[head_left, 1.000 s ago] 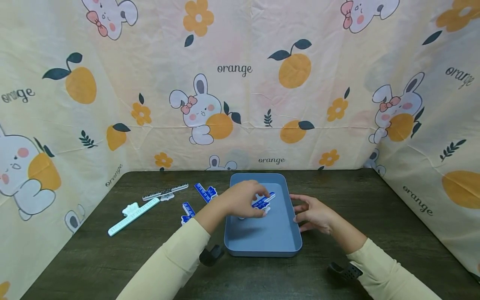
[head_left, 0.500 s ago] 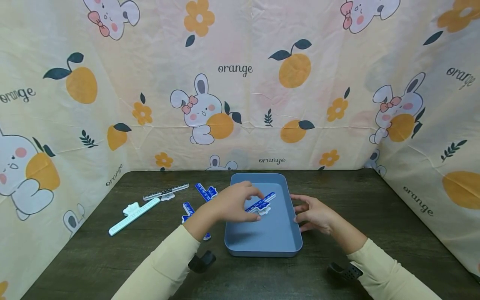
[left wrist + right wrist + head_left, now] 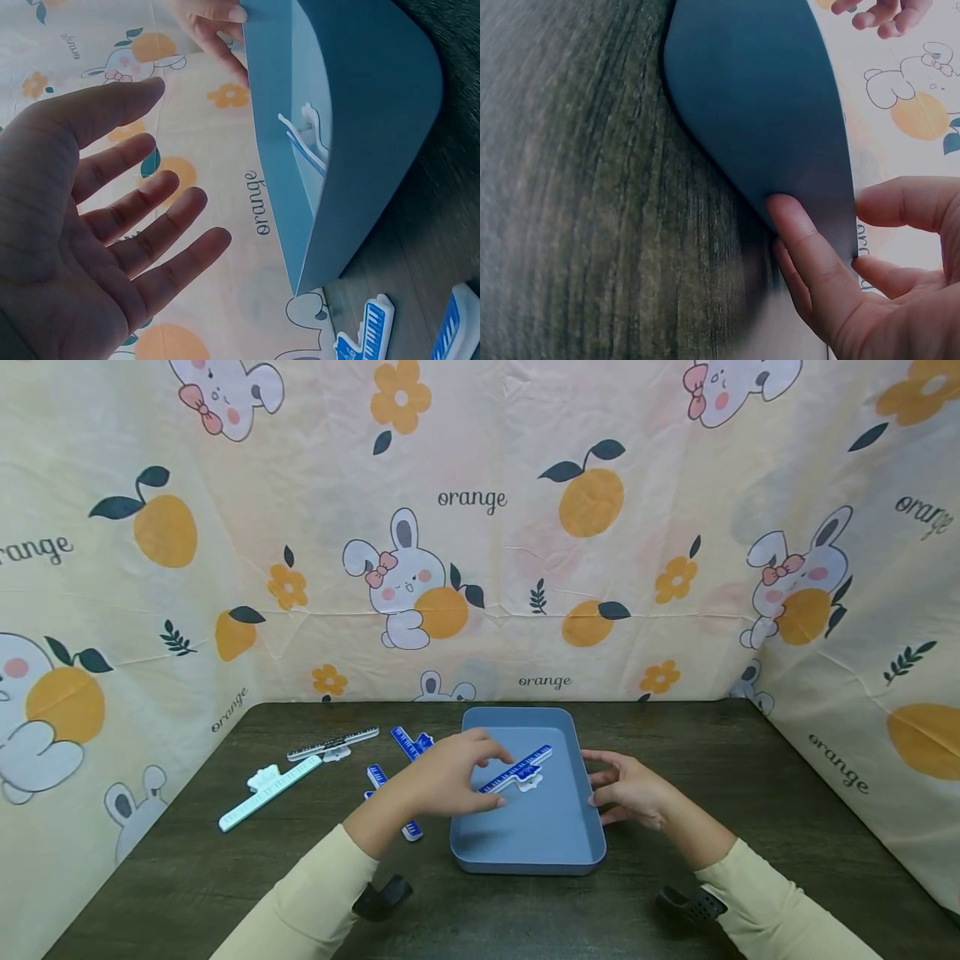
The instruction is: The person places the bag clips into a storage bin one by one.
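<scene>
In the head view, my left hand (image 3: pixel 452 774) hovers over the left part of a blue-grey tray (image 3: pixel 551 839). Its thumb and fingers are spread, with nothing between them. A blue ruler-shaped clip (image 3: pixel 522 768) with a white scalloped tab lies slantwise on the tray floor, just right of those fingertips. On the other side, my right hand (image 3: pixel 633 789) touches the outside of the tray's right wall with its fingertips. The right wrist view has the thumb and fingers against that wall (image 3: pixel 757 97). From the left wrist, the left palm (image 3: pixel 97 247) appears with loosely bent fingers.
Left of the tray lie a blue clip (image 3: pixel 408 742), another blue clip (image 3: pixel 377 775) partly behind my left forearm, a mint clip (image 3: pixel 270 792) and a black-and-white clip (image 3: pixel 330 747). A printed cloth (image 3: pixel 510 568) hangs behind the dark table (image 3: pixel 660 727).
My left hand has let go of the blue clip in the tray and drawn back left, so more of that clip shows. The right hand has stayed at the tray's wall.
</scene>
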